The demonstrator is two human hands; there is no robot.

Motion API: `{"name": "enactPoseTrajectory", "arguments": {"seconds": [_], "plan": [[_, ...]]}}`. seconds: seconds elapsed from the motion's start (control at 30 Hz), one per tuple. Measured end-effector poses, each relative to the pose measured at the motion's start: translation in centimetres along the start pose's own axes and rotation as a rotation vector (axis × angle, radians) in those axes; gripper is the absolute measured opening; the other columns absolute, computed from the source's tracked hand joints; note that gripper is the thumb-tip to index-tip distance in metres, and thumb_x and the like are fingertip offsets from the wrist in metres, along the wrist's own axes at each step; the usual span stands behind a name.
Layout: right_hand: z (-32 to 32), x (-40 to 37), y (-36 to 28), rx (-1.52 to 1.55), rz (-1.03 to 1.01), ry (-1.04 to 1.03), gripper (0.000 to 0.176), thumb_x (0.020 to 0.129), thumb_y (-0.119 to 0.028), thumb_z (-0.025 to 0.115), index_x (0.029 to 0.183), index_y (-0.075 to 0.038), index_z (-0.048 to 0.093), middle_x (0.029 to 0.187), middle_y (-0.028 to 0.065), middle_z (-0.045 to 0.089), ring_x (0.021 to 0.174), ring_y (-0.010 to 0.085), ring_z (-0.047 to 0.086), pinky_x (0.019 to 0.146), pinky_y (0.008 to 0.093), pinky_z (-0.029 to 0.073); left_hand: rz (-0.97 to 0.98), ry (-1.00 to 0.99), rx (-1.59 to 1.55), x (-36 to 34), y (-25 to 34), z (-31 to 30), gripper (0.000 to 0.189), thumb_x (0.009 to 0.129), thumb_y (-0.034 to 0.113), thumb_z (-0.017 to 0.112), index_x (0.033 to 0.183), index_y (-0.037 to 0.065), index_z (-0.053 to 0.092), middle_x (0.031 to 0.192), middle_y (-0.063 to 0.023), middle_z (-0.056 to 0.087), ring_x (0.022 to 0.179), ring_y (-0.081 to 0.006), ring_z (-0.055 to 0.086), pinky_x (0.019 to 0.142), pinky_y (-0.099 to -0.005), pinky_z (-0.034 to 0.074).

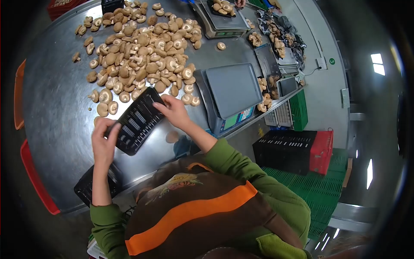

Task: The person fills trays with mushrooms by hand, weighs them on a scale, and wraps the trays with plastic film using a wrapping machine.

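Observation:
A black plastic tray (137, 123) is held tilted above the metal table, its ribbed face toward me. My left hand (105, 137) grips its lower left edge, thumb on the near face. At the upper right end, my right hand (173, 111) pinches the rim, also with the thumb in front. Just beyond the tray spreads a large heap of brown shiitake mushrooms (142, 54), some with pale stems up. A digital scale (235, 93) with a bare grey pan stands right of my right hand. More black trays (88, 183) lie by my left forearm.
Another scale (224, 31) at the back bears a black tray of mushrooms, with a co-worker's hand (239, 3) beside it. Black and red crates (289, 151) stand on green pallets (323, 190) at right. Orange and red bins (36, 177) edge the table's left side.

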State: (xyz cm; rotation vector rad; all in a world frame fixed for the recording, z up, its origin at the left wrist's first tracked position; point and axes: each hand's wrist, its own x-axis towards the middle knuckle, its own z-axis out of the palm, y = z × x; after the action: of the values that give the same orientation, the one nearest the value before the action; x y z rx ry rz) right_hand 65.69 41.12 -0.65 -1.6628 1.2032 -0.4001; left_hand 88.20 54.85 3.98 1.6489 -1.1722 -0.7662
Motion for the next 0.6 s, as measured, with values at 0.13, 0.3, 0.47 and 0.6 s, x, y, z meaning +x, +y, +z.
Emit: {"name": "enactPoseTrajectory", "arguments": {"seconds": [0.13, 0.3, 0.47, 0.6], "plan": [[-2.7, -4.7, 6.5, 0.09, -0.027, 0.096, 0.022, 0.088, -0.019, 0.062, 0.091, 0.002, 0.058, 0.074, 0.0078, 0.058, 0.069, 0.0117, 0.051, 0.064, 0.0289, 0.044, -0.257, -0.073, -0.078, 0.3, -3.0, -1.2, 0.048, 0.083, 0.013, 0.065, 0.126, 0.001, 0.047, 0.11, -0.0061, 0.056, 0.093, -0.0155, 0.053, 0.079, -0.0269, 0.045], [-9.3, -9.8, 10.2, -0.101, 0.463, -0.176, 0.027, 0.085, -0.024, 0.061, 0.087, 0.003, 0.061, 0.064, 0.0105, 0.057, 0.051, 0.0158, 0.055, 0.05, 0.0327, 0.046, -0.36, -0.099, 0.781, 4.0, -12.5, -6.0, 0.093, 0.061, 0.025, 0.083, 0.136, 0.0, 0.034, 0.123, -0.021, 0.045, 0.108, -0.0329, 0.052, 0.09, -0.0382, 0.046], [-6.4, -8.0, 11.4, -0.34, 0.46, -0.494, 0.031, 0.074, -0.031, 0.066, 0.074, 0.0, 0.068, 0.055, 0.0123, 0.06, 0.054, 0.0223, 0.061, 0.056, 0.0354, 0.047, -0.366, -0.203, 0.77, 5.6, -16.0, -0.9, 0.105, 0.05, 0.023, 0.087, 0.135, 0.001, 0.03, 0.124, -0.0248, 0.04, 0.111, -0.0391, 0.049, 0.094, -0.0411, 0.044], [-2.5, -6.2, 11.2, -0.238, 0.35, -0.281, 0.034, 0.074, -0.03, 0.071, 0.064, -0.001, 0.056, 0.056, 0.0137, 0.054, 0.051, 0.0217, 0.057, 0.052, 0.0359, 0.044, -0.409, -0.231, 0.797, 6.2, -14.1, 0.8, 0.09, 0.057, 0.021, 0.082, 0.131, 0.001, 0.034, 0.123, -0.0246, 0.041, 0.11, -0.0402, 0.049, 0.094, -0.0416, 0.044]]}}
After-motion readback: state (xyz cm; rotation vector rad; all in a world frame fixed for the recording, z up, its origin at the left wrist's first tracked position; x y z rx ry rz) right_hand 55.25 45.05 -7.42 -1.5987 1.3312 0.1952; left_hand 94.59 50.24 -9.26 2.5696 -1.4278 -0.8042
